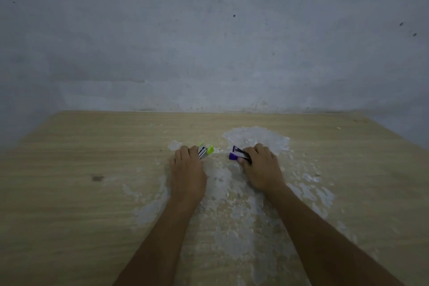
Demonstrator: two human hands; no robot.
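Note:
A small green and silver stapler (205,151) lies on the wooden table (81,158), and my left hand (188,169) covers its near end with fingers curled round it. Its green tip pokes out to the right of my fingers. To the right, a small purple stapler (235,153) sits on the table with its jaw open. My right hand (262,167) grips its rear part, thumb against the lower side. The two staplers are apart, tips facing each other across a short gap.
The table's veneer is worn away in pale patches (255,139) under and beyond my hands. A grey wall (209,42) rises right behind the table's far edge. A dark spot (97,178) marks the wood at left.

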